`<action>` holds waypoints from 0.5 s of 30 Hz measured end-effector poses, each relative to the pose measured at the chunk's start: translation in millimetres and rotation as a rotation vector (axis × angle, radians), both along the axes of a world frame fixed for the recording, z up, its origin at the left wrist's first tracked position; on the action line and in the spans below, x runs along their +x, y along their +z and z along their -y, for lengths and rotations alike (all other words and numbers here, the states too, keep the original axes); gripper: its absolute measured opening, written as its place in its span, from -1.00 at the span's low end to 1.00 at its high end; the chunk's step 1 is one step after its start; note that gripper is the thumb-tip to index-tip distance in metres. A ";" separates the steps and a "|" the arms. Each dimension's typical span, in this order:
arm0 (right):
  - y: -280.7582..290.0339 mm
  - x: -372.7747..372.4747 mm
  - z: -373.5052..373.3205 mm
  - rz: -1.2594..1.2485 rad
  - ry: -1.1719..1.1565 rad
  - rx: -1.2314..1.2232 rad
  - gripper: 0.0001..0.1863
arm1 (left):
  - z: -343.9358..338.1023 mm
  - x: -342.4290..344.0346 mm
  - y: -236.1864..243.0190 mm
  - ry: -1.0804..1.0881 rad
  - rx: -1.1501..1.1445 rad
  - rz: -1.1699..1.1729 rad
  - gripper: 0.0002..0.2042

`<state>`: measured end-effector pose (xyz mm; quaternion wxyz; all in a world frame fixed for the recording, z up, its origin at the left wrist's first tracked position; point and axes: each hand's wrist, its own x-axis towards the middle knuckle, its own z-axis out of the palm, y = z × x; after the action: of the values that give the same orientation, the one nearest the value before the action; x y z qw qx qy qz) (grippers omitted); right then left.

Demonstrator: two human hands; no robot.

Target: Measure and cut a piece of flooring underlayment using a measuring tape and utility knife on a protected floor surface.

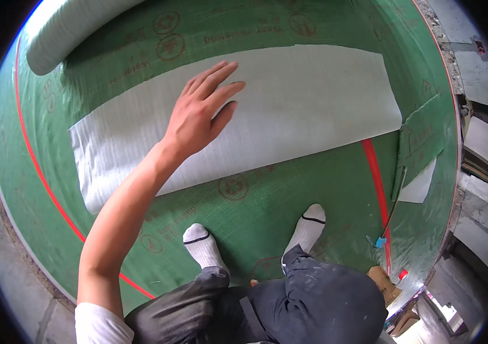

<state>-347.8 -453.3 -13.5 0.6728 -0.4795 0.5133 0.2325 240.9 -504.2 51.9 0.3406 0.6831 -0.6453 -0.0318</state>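
Beneath the left hand (193,117), the white sheet (313,100) extends mostly rightward.

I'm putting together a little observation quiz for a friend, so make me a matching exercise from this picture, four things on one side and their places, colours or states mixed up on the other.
Column one:
1. Left hand
2. Roll
3. Sheet
4. Rod

Column two:
A. Spread out on the green covering
B. Blue at its near end
C. Open, seen against the sheet
D. At the upper left, running out of the picture

Right pairs: 1-C, 2-D, 3-A, 4-B.
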 end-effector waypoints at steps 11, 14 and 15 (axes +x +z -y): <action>31.0 -23.9 -130.6 -0.133 -0.085 0.488 -0.57 | -32.5 20.8 5.9 -0.005 0.038 -0.059 -0.70; 39.9 -17.2 -135.3 -0.049 -0.033 0.435 -0.38 | -18.8 15.4 0.0 -0.045 0.009 -0.099 -0.75; 40.5 -12.0 -132.2 -0.051 -0.047 0.427 -0.38 | -12.1 14.3 -1.2 -0.073 -0.008 -0.099 -0.76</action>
<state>-359.8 -321.1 27.0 0.7511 -0.3078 0.4803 0.3323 255.2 -492.0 50.7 0.3735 0.6553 -0.6522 -0.0755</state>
